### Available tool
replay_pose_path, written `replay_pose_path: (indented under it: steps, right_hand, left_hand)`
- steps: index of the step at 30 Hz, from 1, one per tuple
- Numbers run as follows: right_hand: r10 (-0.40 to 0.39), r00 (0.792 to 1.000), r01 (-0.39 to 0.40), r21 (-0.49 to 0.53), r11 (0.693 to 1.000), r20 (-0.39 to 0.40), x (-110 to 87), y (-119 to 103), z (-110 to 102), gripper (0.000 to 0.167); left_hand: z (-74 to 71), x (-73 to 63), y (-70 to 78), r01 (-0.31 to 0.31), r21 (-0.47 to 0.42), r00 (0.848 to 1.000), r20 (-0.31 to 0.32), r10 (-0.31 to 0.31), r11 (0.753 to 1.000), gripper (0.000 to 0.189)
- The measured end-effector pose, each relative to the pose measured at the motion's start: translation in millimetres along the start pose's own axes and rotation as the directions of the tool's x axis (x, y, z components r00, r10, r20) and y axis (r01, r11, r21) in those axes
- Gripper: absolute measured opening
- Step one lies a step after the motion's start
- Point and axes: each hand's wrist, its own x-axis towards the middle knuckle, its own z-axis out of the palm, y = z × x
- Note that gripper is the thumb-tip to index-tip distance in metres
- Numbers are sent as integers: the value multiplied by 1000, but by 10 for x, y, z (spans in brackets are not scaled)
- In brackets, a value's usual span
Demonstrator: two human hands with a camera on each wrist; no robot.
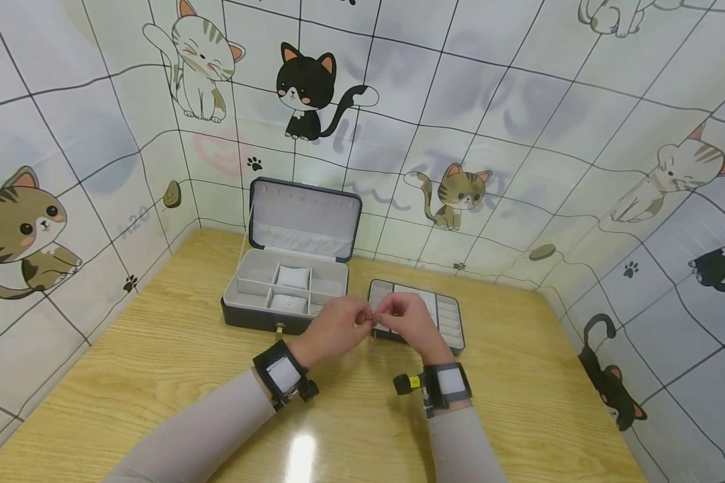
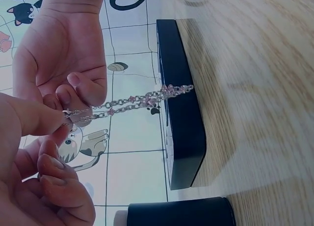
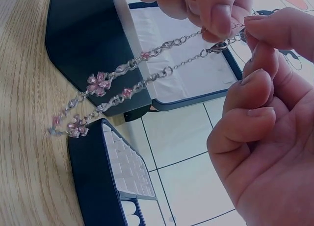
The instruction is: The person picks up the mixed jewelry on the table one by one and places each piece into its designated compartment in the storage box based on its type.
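Note:
A silver chain bracelet with pink flower-shaped stones hangs in a loop from the fingertips of both hands. My left hand pinches one part of its end. Close against it, my right hand pinches the other, thumb to finger. A small lobster clasp shows between the fingertips in the right wrist view. Fingers partly cover the chain ends, so I cannot tell whether the clasp is fastened. In the head view the bracelet is small and faint, in front of the jewelry tray.
Behind my left hand stands a dark jewelry box, its lid raised and two pale cushions in its compartments. The tray beside it has ring rolls. Wooden tabletop spreads around; a cat-print sheet backs it.

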Motion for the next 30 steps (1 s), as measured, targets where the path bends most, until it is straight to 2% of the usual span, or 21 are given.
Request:
replay_pose_path:
  steps: [10, 20, 26, 30]
  right_hand:
    - [10, 1000, -12, -57, 998, -27, -8, 10, -5, 5]
    - [12, 997, -31, -253, 967, -78, 12, 85, 47, 9]
    - [-8, 996, -12, -228, 974, -87, 15, 101, 60, 3]
    - [0, 994, -30, -281, 959, -107, 2, 116, 37, 2]
  left_hand:
    - [-23, 2, -16, 22, 4, 1000, -9, -22, 1000, 3]
    - [-38, -8, -41, 17, 11, 1000, -17, -17, 1000, 7]
    - [-45, -8, -51, 18, 7, 1000, -23, -18, 1000, 7]
    - [-57, 50, -74, 18, 11, 999, -30, -18, 1000, 6]
